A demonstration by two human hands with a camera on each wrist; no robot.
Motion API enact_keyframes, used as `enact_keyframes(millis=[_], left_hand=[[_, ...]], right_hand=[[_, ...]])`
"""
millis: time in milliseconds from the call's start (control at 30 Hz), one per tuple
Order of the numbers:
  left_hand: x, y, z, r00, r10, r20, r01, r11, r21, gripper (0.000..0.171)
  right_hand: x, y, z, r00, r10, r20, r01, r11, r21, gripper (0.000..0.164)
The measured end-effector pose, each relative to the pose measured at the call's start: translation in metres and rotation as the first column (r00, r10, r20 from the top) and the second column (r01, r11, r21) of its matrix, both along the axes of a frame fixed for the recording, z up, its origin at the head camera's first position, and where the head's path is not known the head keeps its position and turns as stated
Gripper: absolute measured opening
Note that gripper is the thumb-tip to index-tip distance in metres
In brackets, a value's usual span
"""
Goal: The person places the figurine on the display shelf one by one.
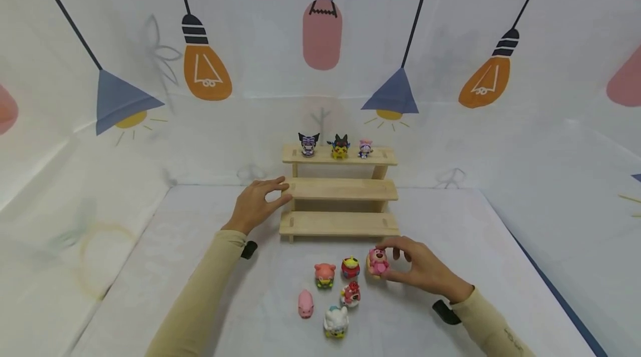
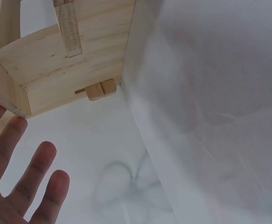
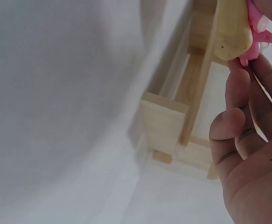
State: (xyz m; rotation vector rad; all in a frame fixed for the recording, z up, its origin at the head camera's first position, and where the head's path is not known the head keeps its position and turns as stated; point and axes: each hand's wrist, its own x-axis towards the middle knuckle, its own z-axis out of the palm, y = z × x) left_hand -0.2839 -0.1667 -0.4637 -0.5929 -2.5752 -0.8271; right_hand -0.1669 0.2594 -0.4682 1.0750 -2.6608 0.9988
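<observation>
My right hand (image 1: 425, 271) pinches a pink bear figurine (image 1: 379, 262) between thumb and fingers, in front of the shelf's right end. In the right wrist view the figurine's pale yellow part (image 3: 233, 30) shows beside its pink body. My left hand (image 1: 255, 204) holds the left end of the middle board of a three-tier wooden display shelf (image 1: 340, 189). The left wrist view shows fingertips (image 2: 18, 125) right at that board's end. On the top tier stand a dark-eared purple figurine (image 1: 309, 145), a yellow one in a dark hat (image 1: 340, 147) and a small pink-and-white one (image 1: 365, 149).
In front of the shelf, on the white tabletop (image 1: 260, 312), are a pink-orange figurine (image 1: 325, 275), a red one with a yellow top (image 1: 350, 267), a red-and-white one (image 1: 351, 294), a pink pig (image 1: 305, 303) and a white figurine (image 1: 336, 321). A lamp-printed cloth (image 1: 270, 123) hangs behind.
</observation>
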Motion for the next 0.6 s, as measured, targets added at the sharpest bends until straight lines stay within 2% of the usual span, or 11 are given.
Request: enact_keyframes(millis=[300, 600], left_hand=[[-0.001, -0.001, 0.002, 1.0, 0.008, 0.009, -0.008, 1.0, -0.011, 0.045], [0.002, 0.0, 0.005, 1.0, 0.002, 0.012, -0.001, 1.0, -0.029, 0.046]], right_hand=[[-0.022, -0.011, 0.005, 1.0, 0.004, 0.007, -0.004, 0.999, -0.039, 0.056], [-0.037, -0.027, 0.013, 1.0, -0.006, 0.002, 0.006, 0.998, -0.06, 0.054]])
